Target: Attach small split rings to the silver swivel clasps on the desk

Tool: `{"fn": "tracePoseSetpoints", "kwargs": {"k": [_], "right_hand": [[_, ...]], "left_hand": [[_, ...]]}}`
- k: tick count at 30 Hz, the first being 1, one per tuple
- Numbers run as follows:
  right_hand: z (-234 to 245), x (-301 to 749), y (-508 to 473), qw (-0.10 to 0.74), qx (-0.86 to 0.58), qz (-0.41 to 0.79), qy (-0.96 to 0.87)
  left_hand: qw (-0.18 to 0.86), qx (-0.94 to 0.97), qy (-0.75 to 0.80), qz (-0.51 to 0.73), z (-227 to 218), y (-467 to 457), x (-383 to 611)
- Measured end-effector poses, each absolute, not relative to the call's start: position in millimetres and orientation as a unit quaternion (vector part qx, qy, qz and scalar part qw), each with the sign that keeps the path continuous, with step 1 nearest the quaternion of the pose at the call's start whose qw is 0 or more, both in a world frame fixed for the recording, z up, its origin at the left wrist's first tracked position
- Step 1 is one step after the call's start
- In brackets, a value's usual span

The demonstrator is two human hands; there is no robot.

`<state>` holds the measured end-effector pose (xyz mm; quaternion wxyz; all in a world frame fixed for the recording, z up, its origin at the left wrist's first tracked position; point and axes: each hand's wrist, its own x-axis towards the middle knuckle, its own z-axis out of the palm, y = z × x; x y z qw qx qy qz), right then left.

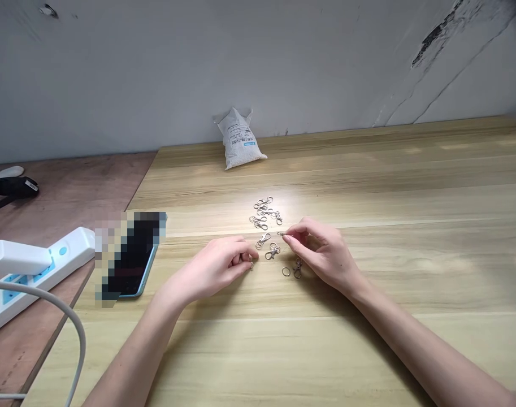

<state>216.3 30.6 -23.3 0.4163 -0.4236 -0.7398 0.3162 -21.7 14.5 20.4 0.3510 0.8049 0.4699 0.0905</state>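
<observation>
My left hand (224, 263) rests on the light wooden table (368, 186), fingers curled round a small metal ring (251, 263) at its fingertips. My right hand (321, 249) pinches a small metal clasp (280, 233) between thumb and forefinger. Between the hands lie two loose silver lobster clasps (267, 246). A split ring and another clasp (292, 270) lie just under my right hand. A small heap of several more clasps (264, 212) sits a little farther back.
A small white plastic bag (239, 139) stands against the grey wall. A phone (133, 257) lies at the table's left edge. On the lower brown table to the left are a white power strip (33, 265) with a white cable (66, 322) and a black object (12, 186).
</observation>
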Motion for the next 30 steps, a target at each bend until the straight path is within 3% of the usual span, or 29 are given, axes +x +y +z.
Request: {"fn": "tracePoseSetpoints", "kwargs": {"k": [7, 18, 30], "right_hand": [[-23, 216, 29, 0.407, -0.427, 0.322, -0.74], [-25, 216, 28, 0.416, -0.435, 0.319, -0.732], [-21, 206, 20, 0.411, -0.346, 0.224, -0.813]], "left_hand": [[0.281, 0.834, 0.458, 0.124, 20, 17, -19], [0.296, 0.806, 0.455, 0.235, 20, 18, -14], [0.448, 0.689, 0.473, 0.317, 16, 15, -7]]}}
